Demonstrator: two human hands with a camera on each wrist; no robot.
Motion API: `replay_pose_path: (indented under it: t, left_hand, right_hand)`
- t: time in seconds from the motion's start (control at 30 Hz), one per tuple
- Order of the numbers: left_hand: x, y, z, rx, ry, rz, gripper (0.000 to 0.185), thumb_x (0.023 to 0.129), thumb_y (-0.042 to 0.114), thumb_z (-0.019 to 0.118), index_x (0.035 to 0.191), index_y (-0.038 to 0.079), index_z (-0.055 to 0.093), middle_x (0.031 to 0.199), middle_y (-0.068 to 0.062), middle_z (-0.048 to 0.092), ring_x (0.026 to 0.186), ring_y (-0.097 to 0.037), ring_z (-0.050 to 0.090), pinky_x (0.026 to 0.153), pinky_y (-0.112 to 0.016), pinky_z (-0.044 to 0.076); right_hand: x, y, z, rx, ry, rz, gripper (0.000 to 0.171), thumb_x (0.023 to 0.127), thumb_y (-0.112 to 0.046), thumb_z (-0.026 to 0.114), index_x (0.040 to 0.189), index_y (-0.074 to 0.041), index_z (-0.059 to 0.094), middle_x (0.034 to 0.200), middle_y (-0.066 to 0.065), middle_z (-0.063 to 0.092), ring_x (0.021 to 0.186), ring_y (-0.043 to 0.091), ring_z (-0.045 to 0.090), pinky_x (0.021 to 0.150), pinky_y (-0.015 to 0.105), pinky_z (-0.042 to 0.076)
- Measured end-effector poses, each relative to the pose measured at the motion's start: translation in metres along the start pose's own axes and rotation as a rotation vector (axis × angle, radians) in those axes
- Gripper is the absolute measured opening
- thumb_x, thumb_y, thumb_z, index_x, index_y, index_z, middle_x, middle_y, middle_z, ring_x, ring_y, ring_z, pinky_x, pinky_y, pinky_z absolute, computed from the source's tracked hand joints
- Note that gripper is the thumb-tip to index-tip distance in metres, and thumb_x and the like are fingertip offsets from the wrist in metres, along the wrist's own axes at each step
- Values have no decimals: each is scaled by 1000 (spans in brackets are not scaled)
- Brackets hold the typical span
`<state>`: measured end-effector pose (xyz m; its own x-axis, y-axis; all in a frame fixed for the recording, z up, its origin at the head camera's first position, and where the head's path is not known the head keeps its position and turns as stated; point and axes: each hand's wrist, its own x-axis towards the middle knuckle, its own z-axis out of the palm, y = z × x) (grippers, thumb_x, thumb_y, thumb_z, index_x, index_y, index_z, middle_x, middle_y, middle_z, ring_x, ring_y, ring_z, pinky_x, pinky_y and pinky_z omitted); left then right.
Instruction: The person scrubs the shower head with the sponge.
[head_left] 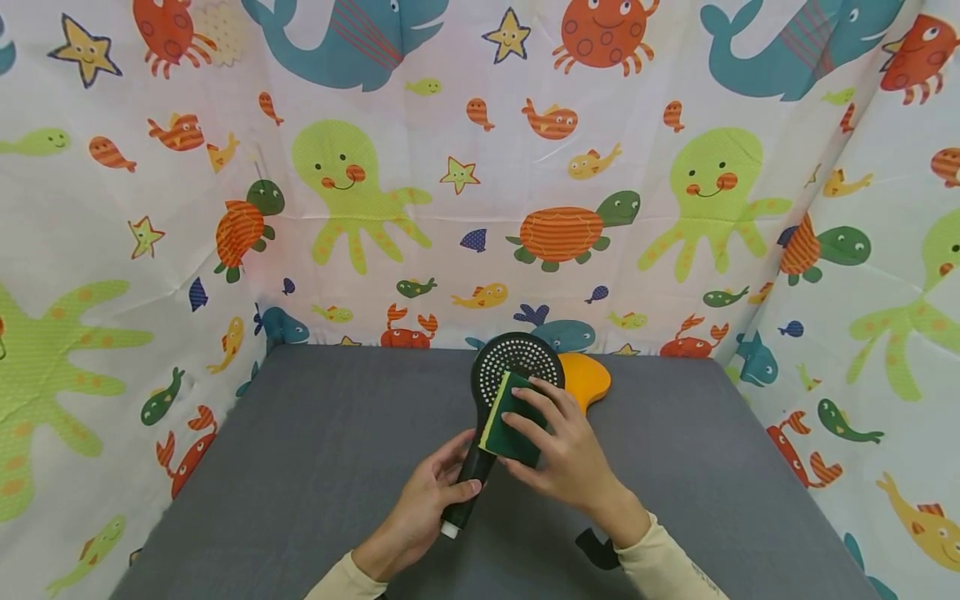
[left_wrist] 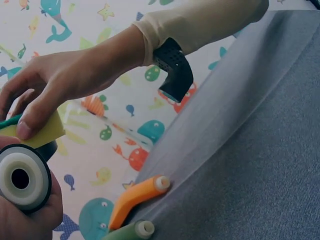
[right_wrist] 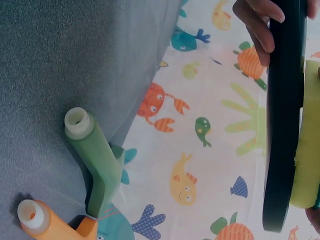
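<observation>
Fingers (head_left: pixel 536 408) of right hand (head_left: pixel 562 454) on sponge (head_left: pixel 513 417), left hand (head_left: pixel 427 504) round half-hidden shower head (head_left: pixel 517 360) handle.

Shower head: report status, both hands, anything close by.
Left hand grips black shower head by its handle. Right hand presses green-yellow sponge on its face. Orange shower head and green one lie behind on grey table.

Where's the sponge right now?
In the head view the sponge sits centre, pressed by the right hand against the black shower head, whose handle the left hand holds.
</observation>
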<state>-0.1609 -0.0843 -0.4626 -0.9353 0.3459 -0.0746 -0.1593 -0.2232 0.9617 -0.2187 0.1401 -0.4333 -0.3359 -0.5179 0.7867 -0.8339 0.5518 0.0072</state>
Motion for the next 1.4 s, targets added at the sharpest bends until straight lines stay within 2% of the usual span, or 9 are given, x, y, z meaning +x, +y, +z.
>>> replay_pose_path:
  t: [0.2, 0.3, 0.47, 0.63, 0.8, 0.9, 1.03, 1.13, 1.4]
  left_hand:
    - [0, 0, -2, -59, -22, 15, 71, 88, -1, 63, 152, 0, 31, 148, -19, 41, 127, -15, 53, 100, -29, 49]
    - [1, 2, -3, -85, -53, 10, 71, 87, -5, 62, 151, -2, 32, 150, -18, 42, 123, -12, 56, 99, -27, 49]
    - [3, 3, -9, -155, -105, -32, 71, 91, -1, 62, 153, 4, 30, 147, -20, 48, 119, -16, 62, 99, -29, 51]
    - [6, 0, -11, -160, -145, -45, 63, 99, 10, 56, 155, 10, 27, 146, -12, 51, 127, -16, 57, 102, -29, 48]
    - [10, -5, -12, -105, -118, -24, 58, 104, 22, 49, 156, 10, 26, 144, -2, 50, 118, -13, 56, 100, -29, 45]
    - [11, -6, -11, -99, -106, -13, 58, 105, 27, 47, 156, 11, 25, 147, -5, 47, 114, -13, 56, 99, -28, 44]
    - [12, -4, -11, -115, -98, 2, 58, 105, 30, 46, 156, 13, 25, 157, -6, 36, 131, -11, 47, 105, -24, 40]
    - [12, -2, -11, -152, -94, 9, 58, 105, 28, 46, 156, 13, 24, 161, -4, 30, 143, -12, 34, 108, -21, 37]
    - [16, 1, -11, -219, -84, 20, 54, 106, 24, 43, 156, 13, 24, 161, -4, 28, 146, -13, 30, 109, -22, 37]
  right_hand:
    - [-2, 3, -4, -20, 4, 34, 45, 88, -56, 62, 115, -20, 68, 135, 11, 57, 129, 39, 48, 102, 59, 42]
    - [-3, 3, -4, -20, 12, 34, 46, 88, -56, 61, 115, -19, 68, 134, 12, 58, 129, 39, 48, 102, 58, 42]
    - [-5, 2, -1, -10, 34, 24, 45, 88, -55, 62, 114, -18, 69, 132, 13, 59, 127, 39, 48, 101, 59, 42]
    - [-6, -4, 4, 3, 41, 18, 44, 90, -55, 60, 114, -18, 68, 132, 13, 59, 126, 39, 49, 99, 60, 43]
    - [-6, -11, 8, 25, 46, -8, 43, 91, -53, 60, 114, -18, 69, 132, 13, 59, 124, 40, 51, 98, 58, 43]
    - [-6, -15, 9, 34, 53, -23, 42, 91, -52, 60, 113, -18, 69, 132, 13, 59, 123, 40, 51, 97, 58, 44]
    - [-7, -19, 10, 45, 39, -33, 41, 90, -52, 61, 114, -19, 69, 132, 12, 59, 124, 38, 51, 97, 57, 44]
    - [-9, -22, 12, 57, 20, -33, 42, 90, -52, 61, 115, -20, 68, 133, 11, 58, 124, 37, 50, 97, 56, 45]
    - [-14, -33, 15, 116, -10, -30, 42, 90, -52, 63, 119, -22, 67, 135, 9, 57, 126, 34, 50, 96, 55, 47]
